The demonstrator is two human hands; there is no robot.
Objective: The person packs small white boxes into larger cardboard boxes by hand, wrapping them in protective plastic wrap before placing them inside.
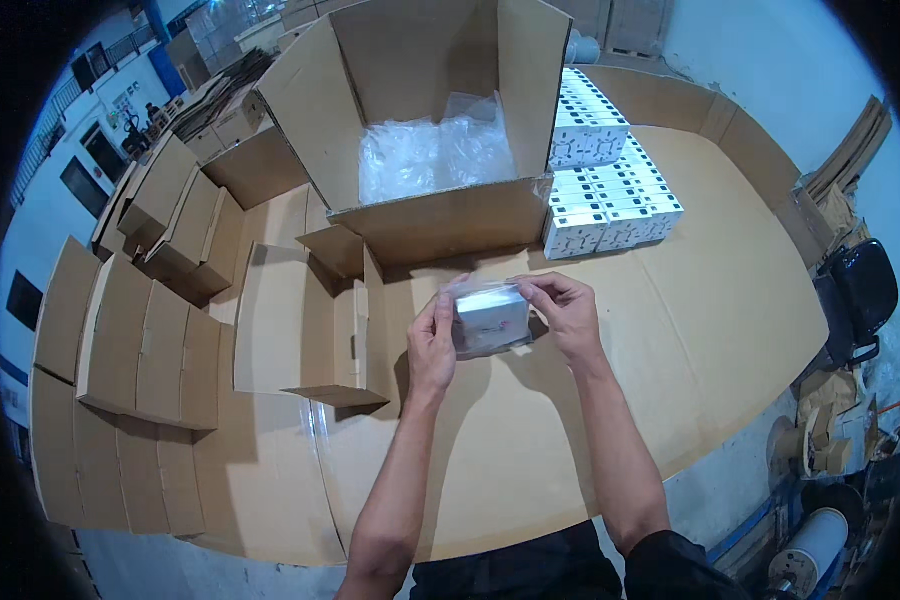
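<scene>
Above cardboard table (670,330), hands grip bagged box (490,318), carton (440,215) plastic-lined

A small white box (491,318) wrapped in a clear plastic bag is held level above the cardboard-covered counter (690,330), just in front of the open carton. The left hand (432,345) grips its left end, the right hand (568,315) its right, plastic crinkling loosely around it.

the hands (500,335) cover the ends of the small bagged box (490,318); its print is blurred.
</scene>
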